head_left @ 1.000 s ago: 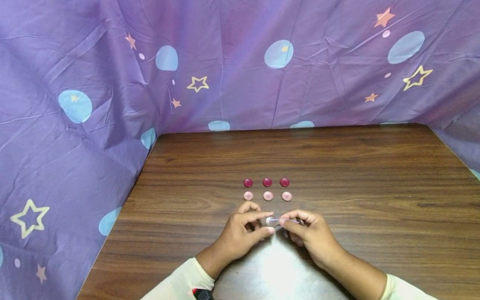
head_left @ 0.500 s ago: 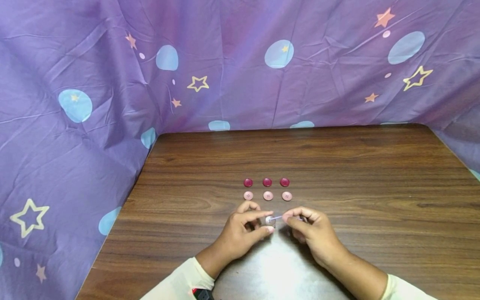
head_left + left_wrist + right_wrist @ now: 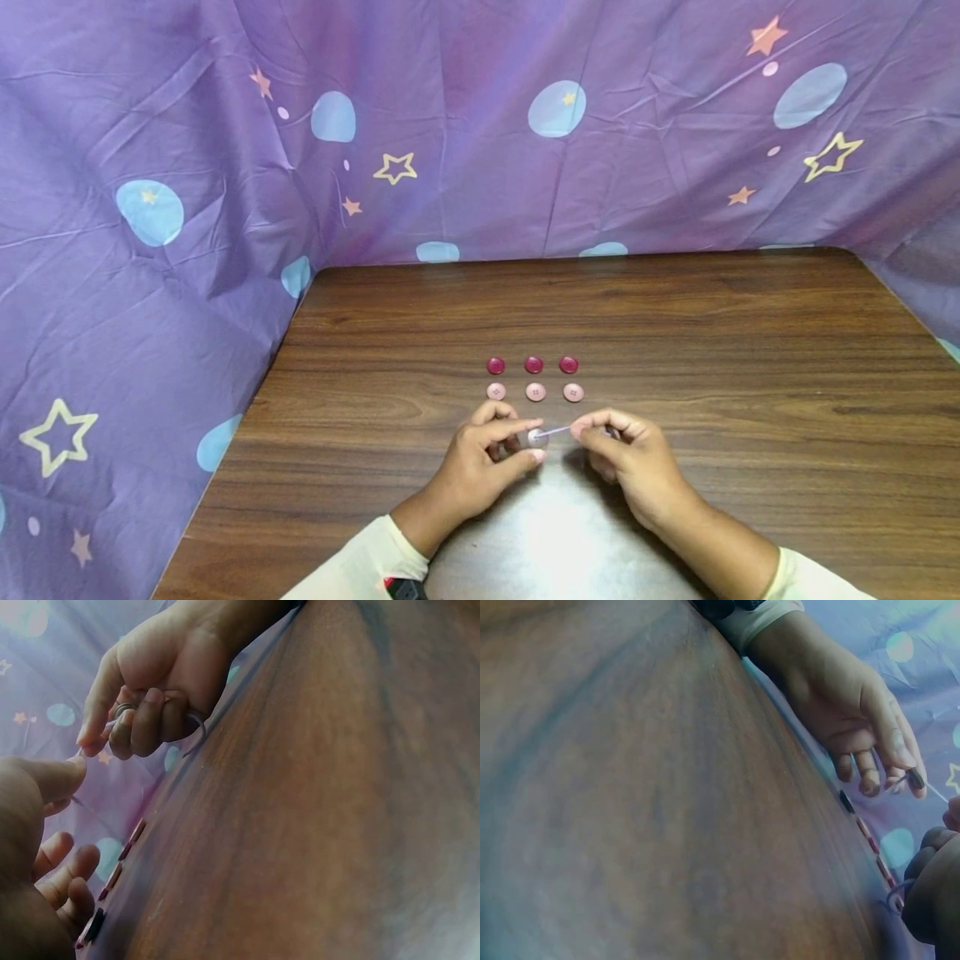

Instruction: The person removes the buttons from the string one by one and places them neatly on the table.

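Note:
A pale button [image 3: 535,437] is pinched on edge between the thumb and index finger of my left hand [image 3: 480,462], in front of the button rows. In the right wrist view the same button [image 3: 915,778] looks dark, with cord showing on both sides of it. A thin lilac cord [image 3: 557,431] runs taut from the button to my right hand [image 3: 633,458], whose thumb and index finger pinch it. More of the cord [image 3: 201,729] curls out below the right hand's folded fingers in the left wrist view. Both hands are raised over the table.
Two rows of buttons lie just beyond the hands: three dark red ones, the middle one [image 3: 534,365] among them, and three pink ones, including the pink button [image 3: 536,392]. The wooden table [image 3: 750,350] meets a purple star-patterned cloth [image 3: 487,108] behind and at the sides.
My right hand has drawn away to the right, and the cord between it and the button is longer and straighter. The left hand with the button has barely shifted.

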`<control>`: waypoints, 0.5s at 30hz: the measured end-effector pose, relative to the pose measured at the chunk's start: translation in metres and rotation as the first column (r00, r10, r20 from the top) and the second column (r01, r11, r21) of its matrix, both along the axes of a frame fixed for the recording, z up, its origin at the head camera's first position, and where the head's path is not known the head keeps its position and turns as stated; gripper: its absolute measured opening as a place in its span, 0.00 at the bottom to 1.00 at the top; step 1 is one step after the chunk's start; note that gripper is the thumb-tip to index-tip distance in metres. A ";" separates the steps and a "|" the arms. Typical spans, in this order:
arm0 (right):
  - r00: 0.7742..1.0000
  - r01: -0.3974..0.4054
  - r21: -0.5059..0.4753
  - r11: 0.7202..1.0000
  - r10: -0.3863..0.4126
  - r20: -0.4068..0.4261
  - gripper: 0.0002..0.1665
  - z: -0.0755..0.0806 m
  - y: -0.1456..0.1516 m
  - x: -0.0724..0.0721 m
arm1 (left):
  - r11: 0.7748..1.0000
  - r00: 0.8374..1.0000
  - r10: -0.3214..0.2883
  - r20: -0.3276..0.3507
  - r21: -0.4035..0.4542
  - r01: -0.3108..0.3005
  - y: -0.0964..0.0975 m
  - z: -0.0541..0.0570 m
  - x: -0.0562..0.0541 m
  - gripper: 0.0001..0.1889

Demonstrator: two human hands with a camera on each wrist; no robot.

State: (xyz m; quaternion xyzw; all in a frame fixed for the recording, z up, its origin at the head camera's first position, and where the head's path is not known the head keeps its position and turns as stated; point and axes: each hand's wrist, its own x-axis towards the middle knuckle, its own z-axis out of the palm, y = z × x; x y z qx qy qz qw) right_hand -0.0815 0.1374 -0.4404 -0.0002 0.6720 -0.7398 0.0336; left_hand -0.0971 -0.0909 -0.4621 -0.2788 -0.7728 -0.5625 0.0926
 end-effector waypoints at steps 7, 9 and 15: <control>1.000 0.018 -0.019 1.000 -0.019 -0.018 0.14 0.001 0.001 -0.002 | 0.999 0.999 0.043 -0.023 -0.028 -0.043 -0.001 0.002 0.000 0.18; 0.999 0.024 -0.020 1.000 -0.025 -0.022 0.14 0.002 0.002 -0.002 | 0.998 0.999 0.046 -0.029 -0.028 -0.047 -0.001 0.003 0.000 0.18; 0.999 0.044 -0.013 0.999 -0.044 -0.013 0.14 0.004 0.004 -0.003 | 0.998 0.998 0.061 -0.033 -0.029 -0.062 -0.001 0.005 0.001 0.19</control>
